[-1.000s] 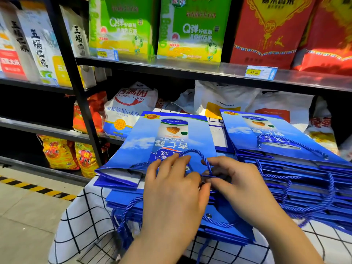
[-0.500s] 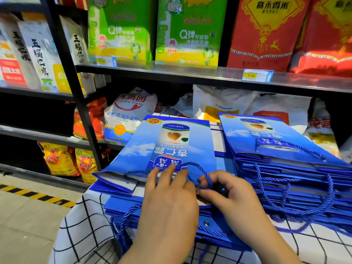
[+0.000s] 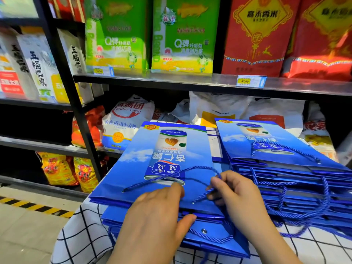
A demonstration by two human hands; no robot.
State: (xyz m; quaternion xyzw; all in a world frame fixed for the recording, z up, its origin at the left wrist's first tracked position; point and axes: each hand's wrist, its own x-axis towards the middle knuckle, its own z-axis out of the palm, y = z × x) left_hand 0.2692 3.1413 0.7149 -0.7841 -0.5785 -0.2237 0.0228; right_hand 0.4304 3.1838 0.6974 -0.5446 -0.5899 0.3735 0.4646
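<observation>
the top blue paper bag lies flat in the middle of the frame, printed face up, on a pile of like bags. the left hand, at lower centre, presses down on the bag's near edge with its fingers laid nearly straight and close together, the thumb spread out to the right over the bag beneath. just right of it the right hand has its fingers curled, thumb and forefinger pinching the bag's blue cord handle, which loops across the print. a second pile of bags sits at centre right, touching the first. both piles rest on a checked cloth at the bottom. behind, a metal shelf crosses the upper frame and carries a price tag.
</observation>
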